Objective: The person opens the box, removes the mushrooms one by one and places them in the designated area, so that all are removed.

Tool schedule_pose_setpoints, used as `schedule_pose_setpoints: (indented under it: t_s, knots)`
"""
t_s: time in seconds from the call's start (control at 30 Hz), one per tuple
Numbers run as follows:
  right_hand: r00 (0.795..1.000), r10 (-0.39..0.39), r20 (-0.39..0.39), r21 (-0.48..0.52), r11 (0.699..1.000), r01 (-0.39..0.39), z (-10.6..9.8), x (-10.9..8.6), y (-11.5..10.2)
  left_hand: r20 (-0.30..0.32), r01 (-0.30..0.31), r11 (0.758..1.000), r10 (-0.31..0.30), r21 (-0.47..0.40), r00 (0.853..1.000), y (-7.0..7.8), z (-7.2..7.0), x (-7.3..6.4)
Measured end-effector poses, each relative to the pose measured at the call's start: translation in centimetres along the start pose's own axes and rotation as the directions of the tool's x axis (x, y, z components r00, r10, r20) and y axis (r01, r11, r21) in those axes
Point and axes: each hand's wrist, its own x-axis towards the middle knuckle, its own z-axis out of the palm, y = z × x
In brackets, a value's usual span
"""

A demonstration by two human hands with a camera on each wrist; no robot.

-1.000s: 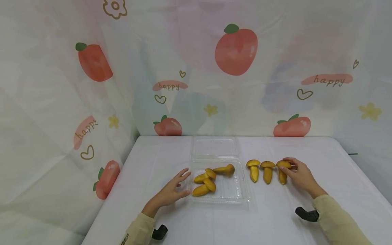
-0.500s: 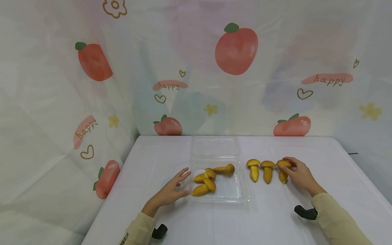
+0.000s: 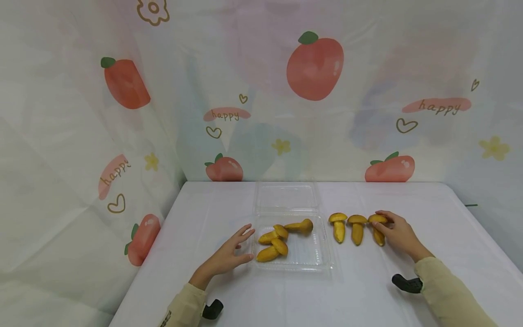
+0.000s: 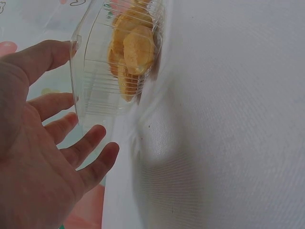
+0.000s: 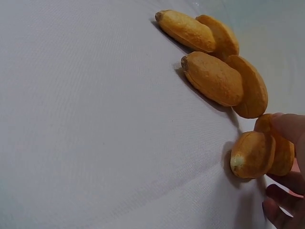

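Note:
Three yellow-brown mushrooms lie in a row right of the clear plastic box. My right hand [image 3: 400, 232] pinches the cap of the rightmost mushroom [image 3: 378, 227], whose stem points toward me; in the right wrist view the thumb presses on this mushroom [image 5: 255, 155]. The middle mushroom [image 3: 357, 230] and the left one [image 3: 338, 228] lie beside it. Inside the box [image 3: 304, 267] rest three more mushrooms, one of them a thin-stemmed mushroom [image 3: 304, 226]. My left hand [image 3: 226, 256] is spread at the box's left side, its fingertips at the rim [image 4: 76, 90] in the left wrist view.
The box's clear lid [image 3: 287, 197] lies folded back behind it. A white cloth covers the table [image 3: 294, 299]. A printed curtain [image 3: 261, 68] rises behind the table's far edge and along the left. A black curved piece [image 3: 408, 284] sits at each wrist.
The stem of the rightmost mushroom has swung slightly to the right under my right hand, which has shifted a little left. My left hand and the box have stayed in place.

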Motion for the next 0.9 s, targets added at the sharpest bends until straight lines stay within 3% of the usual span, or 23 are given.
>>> schedule_pose_setpoints:
  t_s: [0.9]
  knots:
    - [0.998,0.052,0.044,-0.008,0.999,-0.052,-0.50,-0.19,0.09,-0.008,0.012,1.000,-0.012,-0.005,1.000,0.10,0.13,0.03]
